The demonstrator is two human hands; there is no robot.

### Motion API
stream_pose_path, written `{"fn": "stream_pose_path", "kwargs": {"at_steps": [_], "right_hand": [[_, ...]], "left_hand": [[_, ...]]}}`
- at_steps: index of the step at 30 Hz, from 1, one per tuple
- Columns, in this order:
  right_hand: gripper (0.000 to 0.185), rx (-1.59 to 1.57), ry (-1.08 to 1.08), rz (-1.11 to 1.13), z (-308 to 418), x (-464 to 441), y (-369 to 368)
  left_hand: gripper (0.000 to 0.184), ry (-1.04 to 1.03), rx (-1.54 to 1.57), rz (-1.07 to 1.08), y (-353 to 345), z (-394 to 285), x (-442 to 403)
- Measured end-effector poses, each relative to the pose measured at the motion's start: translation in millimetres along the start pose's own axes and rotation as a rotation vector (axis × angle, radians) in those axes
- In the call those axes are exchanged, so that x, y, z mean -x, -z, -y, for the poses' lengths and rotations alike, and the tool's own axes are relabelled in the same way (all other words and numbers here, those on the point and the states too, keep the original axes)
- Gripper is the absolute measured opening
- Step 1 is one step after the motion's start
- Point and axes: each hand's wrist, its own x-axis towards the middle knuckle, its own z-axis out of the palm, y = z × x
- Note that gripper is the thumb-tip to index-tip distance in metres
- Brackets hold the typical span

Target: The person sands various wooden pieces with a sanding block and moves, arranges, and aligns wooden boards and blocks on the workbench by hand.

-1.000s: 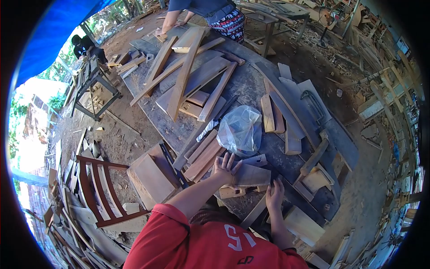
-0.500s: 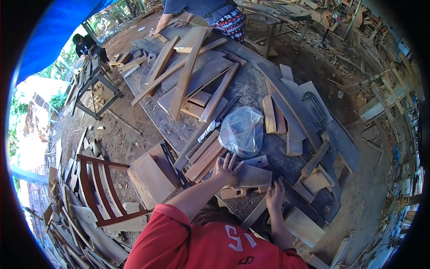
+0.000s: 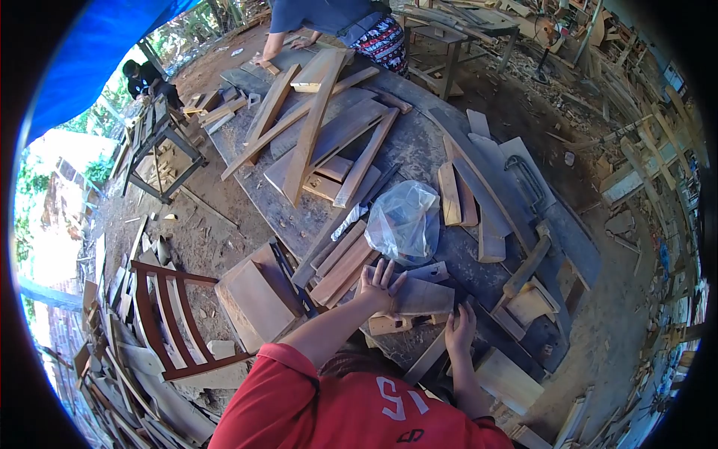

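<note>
My left hand (image 3: 380, 287) lies with fingers spread on the left end of a short, thick wooden board (image 3: 422, 298). At the board's right end is my right hand (image 3: 460, 328), its fingers extended and its fingertips beside the edge; whether they press on it is unclear. Under the board sits a lighter wooden piece with cut-outs (image 3: 389, 325). A clear plastic bag (image 3: 404, 223) rests just beyond my left hand. Several reddish wooden strips (image 3: 345, 271) lie to the left of it.
Long planks (image 3: 318, 127) are piled on the dark worktable (image 3: 262, 198). A mallet (image 3: 527, 263) and a metal clamp (image 3: 527, 183) lie at the right. A slatted chair back (image 3: 176, 318) stands at the left. One person (image 3: 329, 22) leans over the far end; another (image 3: 146, 81) is further off.
The camera view has shifted very slightly. Both my hands and the board stay in place, while the person at the far end has moved an arm a little.
</note>
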Motion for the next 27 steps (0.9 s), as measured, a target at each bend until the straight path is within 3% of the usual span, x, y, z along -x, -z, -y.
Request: {"fn": "stream_pose_path", "kwargs": {"at_steps": [27], "right_hand": [[0.039, 0.017, -0.039, -0.018, 0, -1, 0]], "left_hand": [[0.123, 0.005, -0.028, -0.008, -13, 2, -15]]}}
